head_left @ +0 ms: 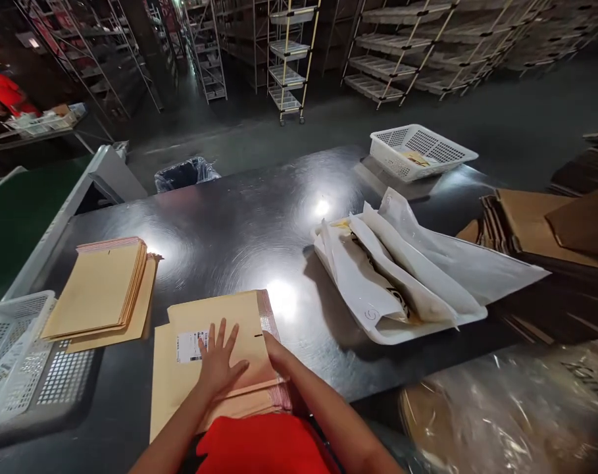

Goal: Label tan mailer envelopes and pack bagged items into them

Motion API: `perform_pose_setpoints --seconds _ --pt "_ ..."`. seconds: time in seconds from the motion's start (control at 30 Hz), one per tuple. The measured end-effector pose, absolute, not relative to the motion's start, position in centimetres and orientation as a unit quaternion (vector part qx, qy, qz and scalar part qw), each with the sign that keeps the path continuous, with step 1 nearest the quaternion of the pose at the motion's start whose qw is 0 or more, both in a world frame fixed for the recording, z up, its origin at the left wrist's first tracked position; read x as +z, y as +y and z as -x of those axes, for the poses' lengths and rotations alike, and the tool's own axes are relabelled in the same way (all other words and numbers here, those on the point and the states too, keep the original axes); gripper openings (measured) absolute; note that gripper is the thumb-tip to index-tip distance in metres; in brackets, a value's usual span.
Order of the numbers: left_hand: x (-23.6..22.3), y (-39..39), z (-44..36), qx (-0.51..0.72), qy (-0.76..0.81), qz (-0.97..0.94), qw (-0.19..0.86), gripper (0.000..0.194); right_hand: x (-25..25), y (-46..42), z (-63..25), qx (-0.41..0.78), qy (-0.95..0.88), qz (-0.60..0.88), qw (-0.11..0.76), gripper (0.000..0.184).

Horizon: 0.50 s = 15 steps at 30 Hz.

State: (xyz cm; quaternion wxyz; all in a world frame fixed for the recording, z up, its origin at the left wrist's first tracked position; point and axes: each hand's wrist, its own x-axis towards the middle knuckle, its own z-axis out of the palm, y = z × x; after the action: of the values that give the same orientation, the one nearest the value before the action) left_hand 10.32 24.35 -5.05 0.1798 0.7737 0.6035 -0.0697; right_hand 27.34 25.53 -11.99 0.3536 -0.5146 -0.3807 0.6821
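My left hand (218,362) lies flat with fingers spread on a tan padded envelope (214,329) that carries a white label (193,345). This envelope tops a small stack at the near edge of the dark metal table (259,224). My right hand (277,350) is at the envelope's right edge, mostly tucked under it, so its fingers are hidden. A second stack of tan envelopes (104,293) sits to the left.
A white tray (427,326) with several white poly bags (392,263) stands to the right. White baskets sit at the near left (12,355) and far right (420,151). Flat cardboard (540,224) is piled at right, a bin (185,174) beyond the table, and shelving racks behind.
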Motion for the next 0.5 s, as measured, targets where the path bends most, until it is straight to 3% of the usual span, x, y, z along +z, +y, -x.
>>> perform_pose_setpoints --seconds 0.1,0.23,0.33,0.43,0.5 --pt "-6.2 25.3 -10.9 -0.137 0.594 -0.774 0.169 0.094 -12.4 25.3 -28.7 0.604 -0.429 0.579 0.341 0.028" --pt "-8.8 26.7 -11.5 -0.135 0.556 -0.812 0.118 0.102 -12.5 22.9 -32.0 0.491 -0.493 0.648 0.310 0.023" --pt "-11.0 27.8 -11.1 -0.130 0.539 -0.823 0.125 0.105 -11.9 20.3 -33.7 0.430 -0.615 0.625 0.215 0.017" --pt "-12.2 28.3 -10.6 -0.134 0.539 -0.820 0.140 0.106 -11.3 18.6 -34.5 0.360 -0.737 0.565 0.092 0.026" --pt "-12.4 28.2 -10.6 -0.134 0.536 -0.822 0.138 0.106 -11.3 18.1 -34.8 0.352 -0.752 0.553 0.073 0.027"
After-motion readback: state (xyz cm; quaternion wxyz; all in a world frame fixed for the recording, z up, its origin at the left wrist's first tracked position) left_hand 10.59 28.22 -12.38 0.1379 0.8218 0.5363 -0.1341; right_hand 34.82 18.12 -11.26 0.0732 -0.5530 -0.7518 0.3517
